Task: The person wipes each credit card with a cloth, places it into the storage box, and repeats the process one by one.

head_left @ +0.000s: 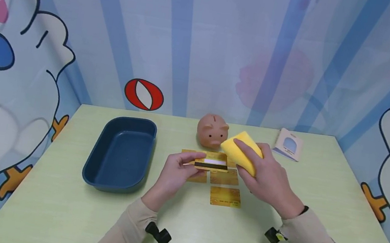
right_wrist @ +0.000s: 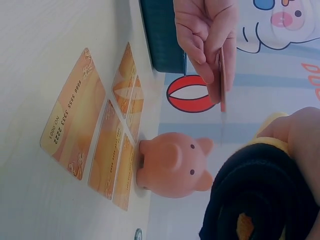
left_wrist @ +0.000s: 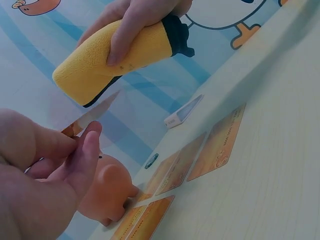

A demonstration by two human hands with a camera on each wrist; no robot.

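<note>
My left hand pinches a gold bank card by its left end, above the table. The card's striped back shows in the head view. In my right hand is a folded yellow cloth, whose dark other side shows in the right wrist view. The cloth is just right of the held card; the left wrist view shows a gap between them. Below, several gold cards lie in rows on the table, partly hidden by the left hand and held card in the head view.
A pink piggy bank stands behind the cards. To the left is a dark blue tray. A small white booklet stands at the back right. Near the piggy bank lies a small round dark object. A patterned curtain hangs behind the table.
</note>
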